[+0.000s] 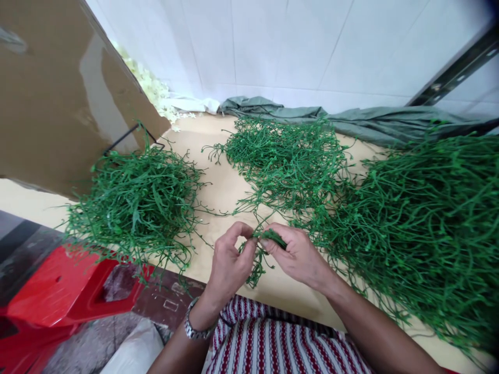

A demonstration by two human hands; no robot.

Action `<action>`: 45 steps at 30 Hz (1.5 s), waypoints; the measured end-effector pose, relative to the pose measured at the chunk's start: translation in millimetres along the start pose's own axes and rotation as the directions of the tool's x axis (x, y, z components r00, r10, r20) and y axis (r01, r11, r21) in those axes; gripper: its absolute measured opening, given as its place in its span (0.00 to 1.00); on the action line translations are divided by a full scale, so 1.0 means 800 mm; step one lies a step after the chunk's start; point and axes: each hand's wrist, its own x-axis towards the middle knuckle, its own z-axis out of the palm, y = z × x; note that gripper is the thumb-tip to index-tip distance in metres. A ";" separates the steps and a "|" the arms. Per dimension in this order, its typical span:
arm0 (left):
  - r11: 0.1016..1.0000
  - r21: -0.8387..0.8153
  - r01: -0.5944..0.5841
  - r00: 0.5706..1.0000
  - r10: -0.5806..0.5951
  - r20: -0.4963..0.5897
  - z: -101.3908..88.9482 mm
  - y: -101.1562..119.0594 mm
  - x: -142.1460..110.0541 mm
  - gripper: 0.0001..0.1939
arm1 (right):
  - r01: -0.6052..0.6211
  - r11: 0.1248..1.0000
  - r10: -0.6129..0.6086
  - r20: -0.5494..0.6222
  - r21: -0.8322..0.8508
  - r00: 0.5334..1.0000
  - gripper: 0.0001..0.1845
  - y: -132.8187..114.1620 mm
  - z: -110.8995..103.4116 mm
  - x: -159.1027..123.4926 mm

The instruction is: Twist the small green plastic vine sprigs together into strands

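My right hand (298, 257) is closed around a small bundle of thin green stems (276, 238), apparently artificial ones, near the table's front edge. My left hand (230, 259) meets it at the fingertips, thumb and forefinger pinched on the bundle's left end. Curly tips (255, 272) hang down between the two hands. Just beyond them lies a loose middle pile of similar stems (288, 156). A much larger heap (424, 223) covers the right side, close to my right forearm. Another tangled pile (136, 202) sits to the left, partly overhanging the edge.
A big brown cardboard box (70, 93) stands at the back left. Crumpled green cloth (351, 122) runs along the tiled wall (273, 47). Pale yellow pieces (150, 85) lie behind the box. Below the table (218, 195), a red plastic stool (54, 285) is at the left.
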 end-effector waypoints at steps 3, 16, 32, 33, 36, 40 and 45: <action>0.969 -0.235 0.070 0.996 -0.055 0.067 0.001 -0.004 0.001 0.02 | -0.065 0.991 0.055 0.090 0.114 0.994 0.10 0.006 -0.003 -0.001; 0.732 -0.615 0.293 0.955 -0.254 0.152 0.005 -0.009 0.007 0.04 | 0.051 0.998 -0.056 0.091 0.048 0.994 0.10 0.004 -0.007 0.000; 0.871 -0.437 0.223 0.963 -0.128 0.238 -0.005 -0.008 0.008 0.06 | 0.084 0.991 -0.079 0.049 -0.102 0.996 0.11 0.006 -0.007 0.003; 0.870 -0.437 0.228 0.959 -0.125 0.253 -0.005 -0.008 0.008 0.08 | 0.082 0.990 -0.078 0.040 -0.112 0.996 0.11 0.006 -0.007 0.003; 0.889 -0.405 0.212 0.956 -0.104 0.274 -0.008 -0.007 0.009 0.09 | 0.099 0.985 -0.097 0.026 -0.139 0.995 0.12 0.006 -0.007 0.001; 0.956 -0.263 0.132 0.942 -0.038 0.333 -0.016 -0.002 0.014 0.11 | 0.154 0.966 -0.153 0.021 -0.206 0.988 0.12 0.008 -0.003 -0.003; 0.991 -0.131 0.036 0.885 0.029 0.466 -0.024 0.002 0.020 0.11 | 0.226 0.951 -0.208 0.104 -0.211 0.973 0.08 0.012 -0.004 -0.008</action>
